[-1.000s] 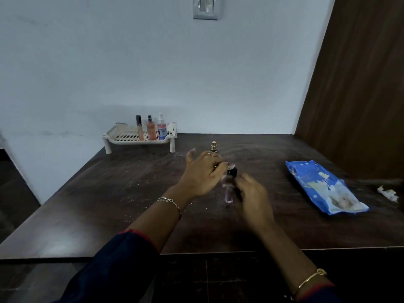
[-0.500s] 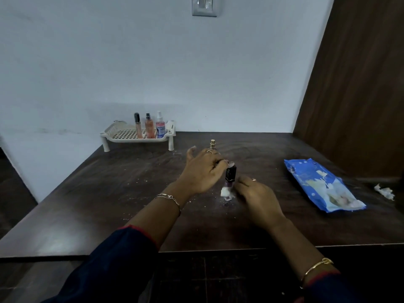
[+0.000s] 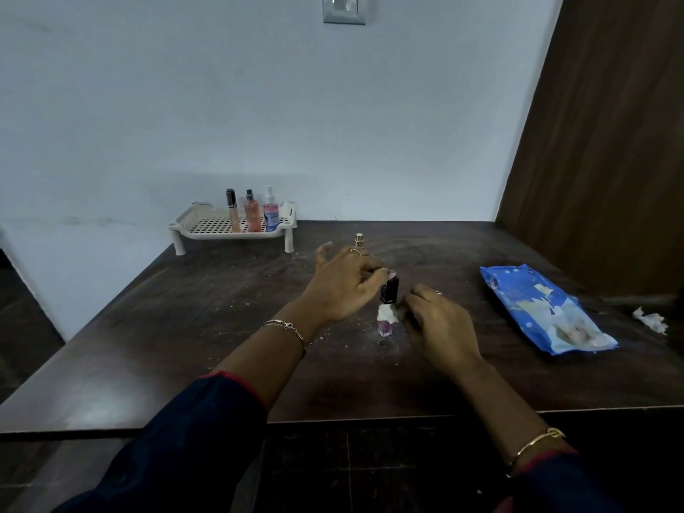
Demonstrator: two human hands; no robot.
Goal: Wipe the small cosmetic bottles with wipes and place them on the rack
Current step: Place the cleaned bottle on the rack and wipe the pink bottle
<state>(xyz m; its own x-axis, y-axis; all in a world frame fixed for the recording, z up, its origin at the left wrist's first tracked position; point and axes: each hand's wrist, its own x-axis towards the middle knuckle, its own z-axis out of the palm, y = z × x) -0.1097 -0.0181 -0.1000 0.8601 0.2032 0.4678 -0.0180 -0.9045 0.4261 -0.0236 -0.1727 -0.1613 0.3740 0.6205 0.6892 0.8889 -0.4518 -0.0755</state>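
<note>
Left hand [image 3: 344, 286] pinches the nail polish bottle [image 3: 386, 328] by its cap, steadying it upright while right hand [image 3: 440, 327] fingers pinch a wipe [image 3: 385, 312] against its glass.

Small black-capped pink glass bottle [image 3: 389, 295] stands upright, crumpled white wipe [image 3: 386, 312] wrapped round its middle. White perforated plastic rack [image 3: 201, 228] (far back, to the left) carries three upright bottles [image 3: 253, 217].
</note>
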